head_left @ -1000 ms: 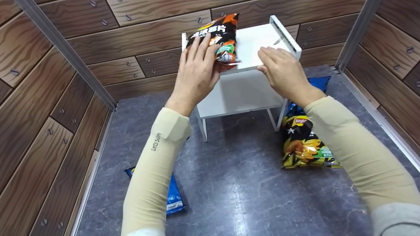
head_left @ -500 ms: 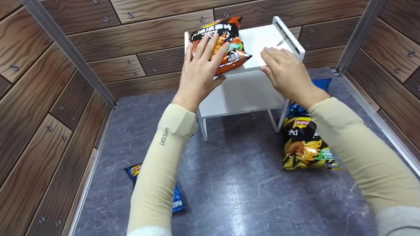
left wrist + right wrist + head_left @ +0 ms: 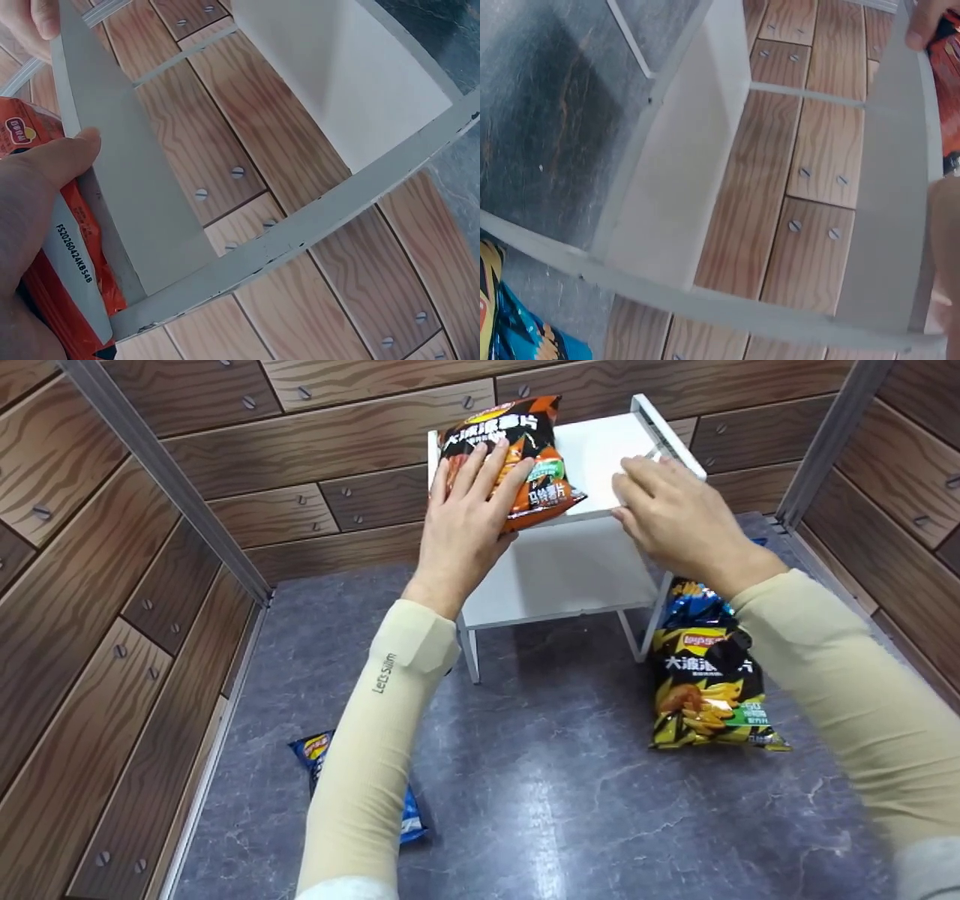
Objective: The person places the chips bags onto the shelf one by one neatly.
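Note:
An orange-and-black chip bag (image 3: 551, 472) lies on the left part of a small white two-tier shelf (image 3: 592, 457). My left hand (image 3: 465, 517) rests on this bag with long, spread fingers. In the left wrist view, my left thumb (image 3: 71, 150) passes the bag's edge and overlaps the upper board. Toward the right end of that board is my right hand (image 3: 675, 502), its fingers bent and its thumb near the front edge; I cannot tell whether it grips the board. Its fingertips are partly hidden in the head view.
A yellow-and-black chip bag (image 3: 709, 705) lies on the floor (image 3: 540, 780) at right, with a blue bag (image 3: 697, 600) behind it. Another blue bag (image 3: 411, 817) is partly under my left forearm. Wood-patterned walls (image 3: 360, 405) enclose the space.
The orange bag has turned and settled flatter on the shelf, its front edge swinging right. My left fingers have spread on it. My right hand has shifted right and its fingers have bent more.

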Available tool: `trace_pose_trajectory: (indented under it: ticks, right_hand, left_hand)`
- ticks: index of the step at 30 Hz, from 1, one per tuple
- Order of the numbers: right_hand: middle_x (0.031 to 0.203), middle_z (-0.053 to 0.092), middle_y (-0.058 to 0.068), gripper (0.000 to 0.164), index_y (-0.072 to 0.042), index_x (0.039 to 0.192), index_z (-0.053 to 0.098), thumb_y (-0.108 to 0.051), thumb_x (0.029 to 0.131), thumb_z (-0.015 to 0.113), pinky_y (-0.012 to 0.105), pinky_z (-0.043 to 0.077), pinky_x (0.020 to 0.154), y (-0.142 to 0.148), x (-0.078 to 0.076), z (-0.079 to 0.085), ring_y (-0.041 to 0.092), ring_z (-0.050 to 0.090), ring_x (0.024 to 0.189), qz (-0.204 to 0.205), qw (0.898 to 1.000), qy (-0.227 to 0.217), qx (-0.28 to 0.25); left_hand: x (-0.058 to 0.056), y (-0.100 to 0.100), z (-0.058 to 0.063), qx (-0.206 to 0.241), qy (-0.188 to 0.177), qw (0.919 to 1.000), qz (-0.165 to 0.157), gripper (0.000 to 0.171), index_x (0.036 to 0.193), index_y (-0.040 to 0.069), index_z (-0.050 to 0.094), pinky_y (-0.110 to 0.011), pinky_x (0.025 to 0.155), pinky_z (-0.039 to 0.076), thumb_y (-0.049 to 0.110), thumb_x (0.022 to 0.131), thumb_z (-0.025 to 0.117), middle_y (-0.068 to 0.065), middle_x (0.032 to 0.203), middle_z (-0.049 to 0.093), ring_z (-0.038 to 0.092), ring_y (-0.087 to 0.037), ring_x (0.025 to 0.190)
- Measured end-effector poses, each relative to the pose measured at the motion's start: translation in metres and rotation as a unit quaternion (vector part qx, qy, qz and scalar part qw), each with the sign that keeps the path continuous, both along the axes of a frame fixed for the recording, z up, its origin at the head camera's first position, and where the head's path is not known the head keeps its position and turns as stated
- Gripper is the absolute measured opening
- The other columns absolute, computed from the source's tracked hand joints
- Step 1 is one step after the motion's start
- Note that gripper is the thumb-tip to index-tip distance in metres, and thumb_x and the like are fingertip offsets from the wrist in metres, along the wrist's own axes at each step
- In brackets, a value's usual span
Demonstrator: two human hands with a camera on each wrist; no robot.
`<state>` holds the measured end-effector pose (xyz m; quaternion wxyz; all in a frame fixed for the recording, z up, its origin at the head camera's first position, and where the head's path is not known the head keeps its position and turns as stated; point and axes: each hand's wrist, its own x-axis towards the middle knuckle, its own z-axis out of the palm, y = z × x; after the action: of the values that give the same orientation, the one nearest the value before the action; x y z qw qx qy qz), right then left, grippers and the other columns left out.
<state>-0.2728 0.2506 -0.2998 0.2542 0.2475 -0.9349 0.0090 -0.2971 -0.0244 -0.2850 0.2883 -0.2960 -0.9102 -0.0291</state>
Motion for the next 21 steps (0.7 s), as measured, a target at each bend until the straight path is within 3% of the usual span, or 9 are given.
trace_pose_trajectory:
  ticks: [5, 12, 21]
  right_hand:
    - [0.149, 0.042, 0.029, 0.056, 0.009, 0.141, 0.044, -0.033, 0.104, 0.046, 0.048, 0.014, 0.126, 0.014, 0.002, 0.006, 0.042, 0.031, 0.146, -0.031, 0.999, 0.004, -0.039]
    - [0.155, 0.031, 0.031, 0.076, 0.012, 0.149, 0.03, -0.037, 0.099, 0.058, 0.052, 0.023, 0.122, 0.023, 0.003, -0.004, 0.044, 0.025, 0.148, -0.046, 0.993, -0.021, -0.108]
    - [0.155, 0.032, 0.032, 0.075, 0.013, 0.147, 0.033, -0.033, 0.096, 0.061, 0.051, 0.023, 0.123, 0.02, 0.001, -0.008, 0.046, 0.027, 0.147, -0.039, 0.99, -0.006, -0.137]
  left_hand:
    - [0.0, 0.001, -0.001, -0.003, 0.011, 0.9999, 0.0, 0.076, 0.153, 0.029, 0.033, -0.052, 0.125, 0.016, 0.039, 0.089, 0.073, -0.003, 0.163, 0.029, 0.026, -0.023, 0.152]
    - [0.0, 0.0, -0.002, -0.005, 0.017, 0.9998, 0.0, 0.079, 0.154, 0.028, 0.03, -0.051, 0.125, 0.016, 0.041, 0.089, 0.072, -0.004, 0.165, 0.026, 0.023, -0.025, 0.152]
    - [-0.001, -0.004, -0.004, -0.003, 0.049, 0.9988, -0.001, 0.09, 0.158, 0.026, 0.024, -0.055, 0.124, 0.013, 0.045, 0.086, 0.074, -0.007, 0.164, 0.025, 0.022, -0.026, 0.152]
